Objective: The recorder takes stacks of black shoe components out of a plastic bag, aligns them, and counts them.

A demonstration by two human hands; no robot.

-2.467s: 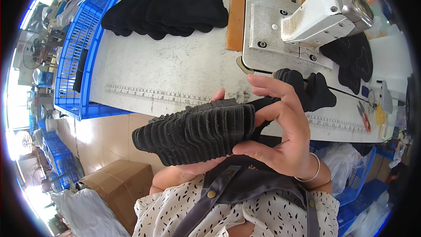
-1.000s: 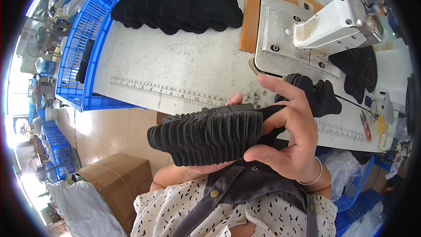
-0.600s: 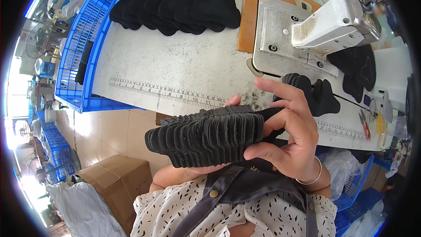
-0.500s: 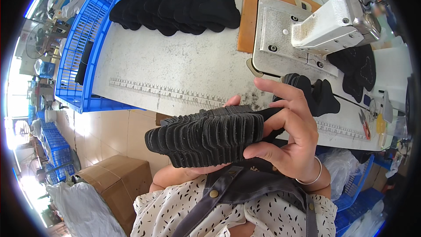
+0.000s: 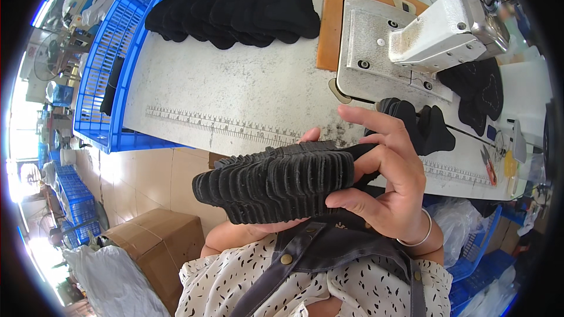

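Observation:
A thick stack of black cut fabric pieces (image 5: 273,182) is held on edge over the front of the sewing table. My left hand (image 5: 309,135) supports it from below and behind. Only a fingertip above the stack and a strip of palm beneath it show. At the right end, my right hand (image 5: 385,167) pinches the pieces between thumb and bent finger, its other fingers raised. Just past that hand, more black pieces (image 5: 433,129) lie on the table. A fanned row of black pieces (image 5: 235,12) rests at the far left of the tabletop.
A white sewing machine (image 5: 440,32) stands at the far right on an orange-brown board (image 5: 329,23). Scissors with red handles (image 5: 489,170) lie at the right edge. A blue plastic basket (image 5: 97,97) adjoins the table's left side. A cardboard box (image 5: 155,232) sits on the floor.
Hardly anything differs. The view has shifted very slightly; both hands keep the same hold on the stack.

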